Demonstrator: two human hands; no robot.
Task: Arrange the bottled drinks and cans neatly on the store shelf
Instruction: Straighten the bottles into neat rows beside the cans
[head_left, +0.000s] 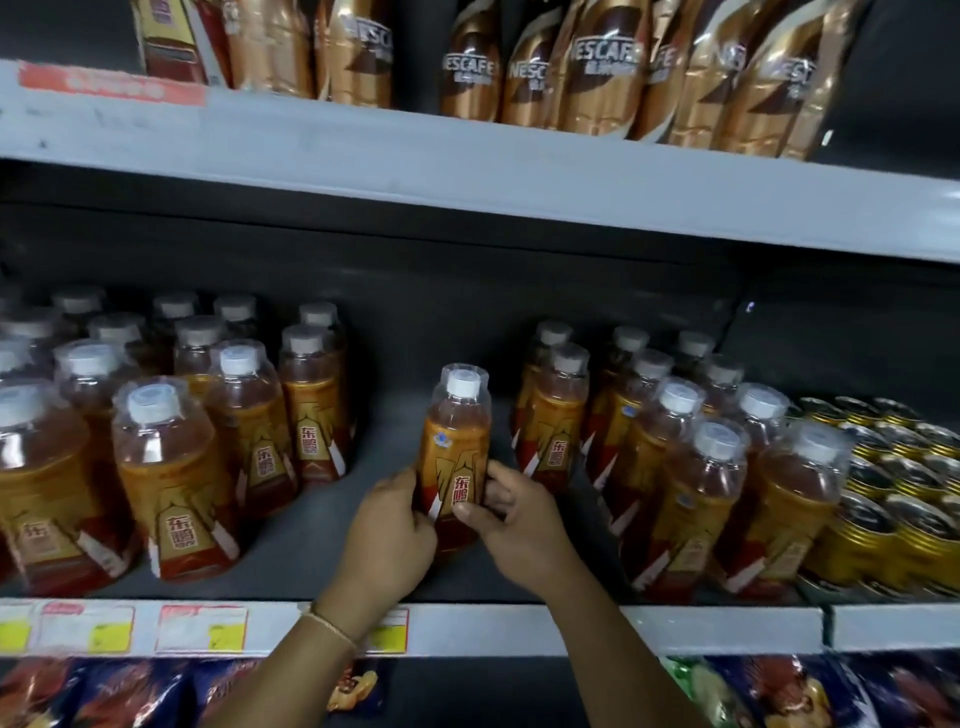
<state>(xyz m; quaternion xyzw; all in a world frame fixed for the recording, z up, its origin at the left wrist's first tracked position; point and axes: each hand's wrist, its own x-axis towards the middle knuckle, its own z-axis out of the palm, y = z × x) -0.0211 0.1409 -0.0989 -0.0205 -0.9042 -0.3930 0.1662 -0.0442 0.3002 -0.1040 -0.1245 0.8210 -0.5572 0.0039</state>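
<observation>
Bottle (456, 452) of orange drink, white-capped, stands upright in the open middle of the store shelf (311, 540), held low down between both hands. Nearest the camera, packets of snacks (130, 693) show under the shelf's front edge, which carries price tags (200, 629) in white, red and yellow. The left hand (387, 535), with a thin band at the wrist, wraps its grip around the bottle's left side; the right hand (514, 525) curls its grip around the right side, thumb across the red-and-gold label. Both arms come up from below over the shelf edge.

To the left stands a block of like bottles (171, 483) in several rows, running back toward the dark rear wall (the front ones look larger only from the wide lens). To the right is a second block of the same bottles (691, 467), and just beside it, at the far right, a cluster of gold cans (893, 499) packed close together, tops showing. A bare gap of shelf lies on each side of the held bottle, so it touches neither block.

Above, on the next shelf (467, 171), stand coffee bottles (597, 73) in gold and brown wrap.
</observation>
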